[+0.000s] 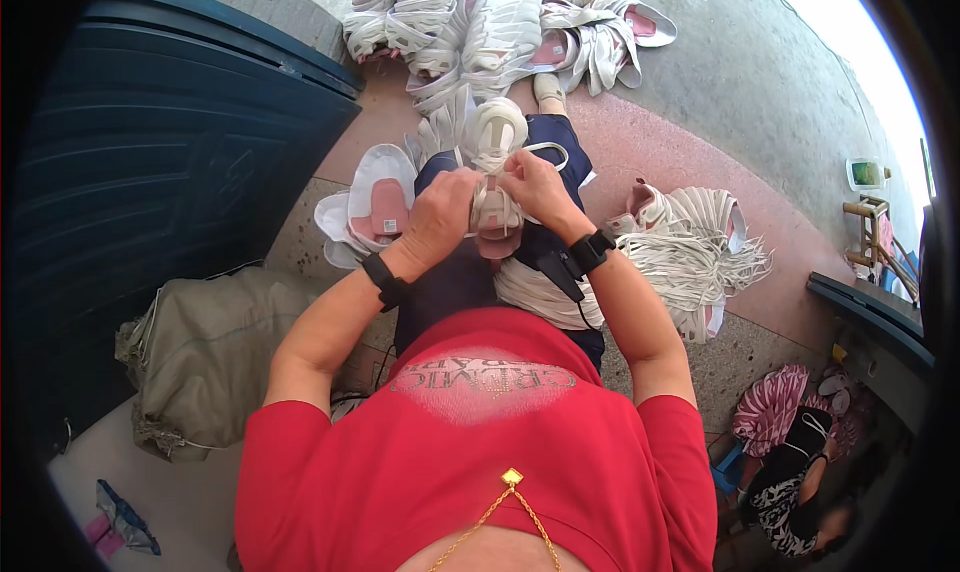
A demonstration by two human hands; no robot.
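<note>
A white and beige sneaker upper (499,132) rests on my lap, toe pointing away from me, with pink lining at the near end. My left hand (445,210) is closed at its left edge, fingertips by the eyelets; what lies inside the pinch is partly hidden. On the opposite edge my right hand (540,187) pinches a white shoelace (553,149), which loops out above the knuckles. Laces also cross the tongue between both hands. Beside my left knee lie several white uppers with pink insoles (385,207).
Piled white uppers (500,32) cover the floor ahead. A bundle of white laces (670,267) and more uppers lie right. A dark blue door (190,122) and an olive sack (215,347) are left. Another person's arm (815,477) shows lower right, near a wooden stool (866,222).
</note>
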